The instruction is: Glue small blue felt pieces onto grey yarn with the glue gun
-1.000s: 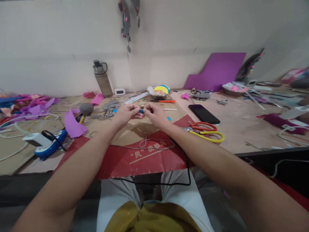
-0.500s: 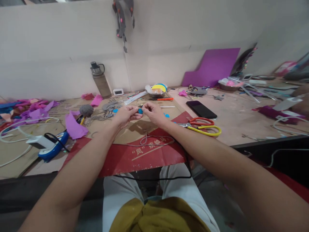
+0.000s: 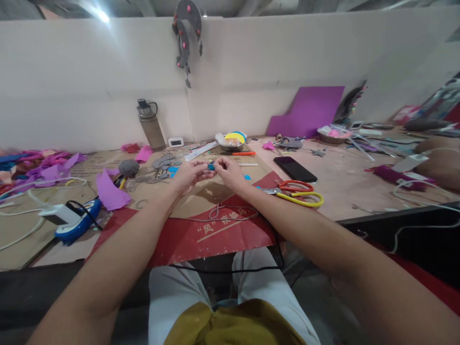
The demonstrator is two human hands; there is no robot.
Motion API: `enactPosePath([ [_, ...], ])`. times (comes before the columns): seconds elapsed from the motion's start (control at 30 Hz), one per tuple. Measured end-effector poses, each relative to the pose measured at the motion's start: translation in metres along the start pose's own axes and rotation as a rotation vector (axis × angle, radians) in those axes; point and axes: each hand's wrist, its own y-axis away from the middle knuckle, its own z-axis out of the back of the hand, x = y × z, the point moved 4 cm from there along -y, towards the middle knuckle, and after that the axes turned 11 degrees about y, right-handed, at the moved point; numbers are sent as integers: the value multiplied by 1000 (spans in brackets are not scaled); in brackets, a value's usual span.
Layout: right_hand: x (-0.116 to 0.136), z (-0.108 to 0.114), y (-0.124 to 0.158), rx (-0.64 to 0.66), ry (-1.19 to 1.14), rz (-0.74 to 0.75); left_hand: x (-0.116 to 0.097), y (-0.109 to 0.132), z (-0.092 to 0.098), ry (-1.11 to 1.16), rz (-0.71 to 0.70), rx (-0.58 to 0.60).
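Observation:
Between my two hands is a small blue piece (image 3: 211,166) that looks like felt, mostly covered by the fingers. My left hand (image 3: 193,176) pinches its left side with the thumb and fingers. On its other side my right hand (image 3: 229,173) is closed, fingertips pressed together at the piece. Both hands are raised over brown cardboard (image 3: 201,201). A thin grey cord (image 3: 233,216) lies looped on the red printed sheet (image 3: 172,244) below them. To the right of my right wrist rest scissors (image 3: 302,193) with one red and one yellow handle.
A black phone (image 3: 294,169) lies beyond the scissors. At the left are a grey yarn ball (image 3: 128,167), purple felt (image 3: 110,190) and a blue tape-like holder (image 3: 79,223). A bottle (image 3: 151,128) and a bowl (image 3: 230,145) stand near the wall. Another person's arm (image 3: 442,160) is at far right.
The camera view has tilted up, showing more above the wall. Both hands still hold the blue piece, with only slight finger movement.

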Motion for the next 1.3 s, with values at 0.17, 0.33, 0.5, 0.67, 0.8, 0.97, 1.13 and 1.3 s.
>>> enactPosePath([
  [0.17, 4, 1, 2, 9, -8, -17, 5, -2, 3, -64, -62, -56],
  [0.33, 3, 3, 2, -21, -1, 12, 3, -2, 3, -137, -164, -38],
  [0.5, 5, 2, 3, -5, -23, 51, -6, 5, -2, -318, -279, -11],
  [0.67, 6, 0, 4, 70, -95, 62, -13, 10, -4, -345, -294, -79],
  [0.8, 4, -1, 3, 97, -168, 47, -12, 9, -3, -296, -271, -80],
  [0.97, 5, -3, 3, 93, -156, 90, -11, 7, -2, -271, -273, -71],
  [1.13, 4, -2, 2, 79, -113, 46, -7, 4, 0, -207, -200, -66],
  [1.3, 3, 0, 1, 99, -157, -1, -4, 3, 2, -117, -45, -43],
])
